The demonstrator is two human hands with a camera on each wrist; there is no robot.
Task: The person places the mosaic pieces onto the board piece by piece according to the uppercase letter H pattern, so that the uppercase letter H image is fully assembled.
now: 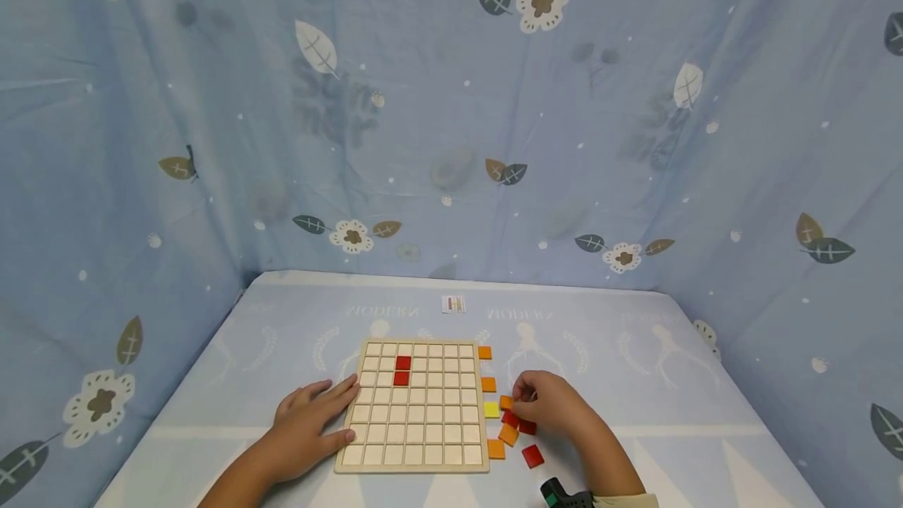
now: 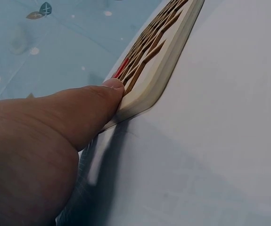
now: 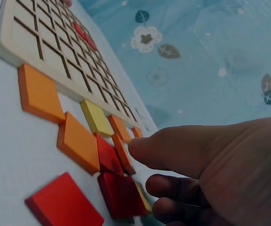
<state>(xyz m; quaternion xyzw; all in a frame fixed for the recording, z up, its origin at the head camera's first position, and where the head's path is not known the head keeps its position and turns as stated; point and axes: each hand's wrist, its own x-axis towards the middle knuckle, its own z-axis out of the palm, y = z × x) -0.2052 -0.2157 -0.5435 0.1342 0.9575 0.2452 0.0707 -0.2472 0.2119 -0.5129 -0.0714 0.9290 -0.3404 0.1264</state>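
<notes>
A square wooden grid board (image 1: 411,470) lies on the table, with two red tiles (image 1: 402,371) in neighbouring cells of one column. My left hand (image 1: 303,429) rests at its left side, fingers spread, with fingertips on the rim; in the left wrist view the thumb (image 2: 95,106) lies at the board's edge. My right hand (image 1: 553,402) is over the loose tiles right of the board, thumb and fingers bent close together. Its thumb tip is right at an orange tile (image 3: 122,153). The index fingertip is hidden behind the thumb, so I cannot tell whether that tile is pinched.
Along the board's right edge lie several orange tiles (image 1: 497,449) and a yellow tile (image 1: 491,409). More red tiles (image 3: 119,195) sit in a small pile, and a single red tile (image 1: 532,456) lies nearer me. A small printed card (image 1: 454,304) is behind the board. Patterned cloth (image 1: 451,116) encloses the table.
</notes>
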